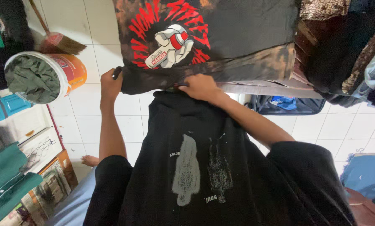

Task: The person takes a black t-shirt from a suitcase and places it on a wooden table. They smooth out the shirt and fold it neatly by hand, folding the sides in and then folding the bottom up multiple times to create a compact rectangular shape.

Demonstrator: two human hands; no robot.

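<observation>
Nearest the camera hangs the wearer's own black shirt [196,167] with a pale grey print on the chest, and beyond it both bare arms reach forward to a dark printed t-shirt [237,37] held out over the white tiled floor [342,125]. That t-shirt is black with rusty bleached blotches and a red-and-white graphic, and it lies draped over what looks like a flat board or rail edge; what carries it is mostly hidden. Its near edge is bunched into a soft roll running between the two hands. The left hand [110,86] is closed in a fist around the left end of that edge, fingers curled over the cloth. The right hand [201,88] rests knuckles-up on the roll near the middle, fingers tucked under so that it seems to pinch the fabric, though the fingertips are out of sight. The cloth looks light, limp and not slippery; it will sag and fold wherever it is unsupported, so the hem or shoulder seams, taken at two well-separated points, give the best hold. A white and orange bucket [70,69] stuffed with green cloth stands at the left near a broom [60,42], and more clothes [346,50] pile up at the right.
</observation>
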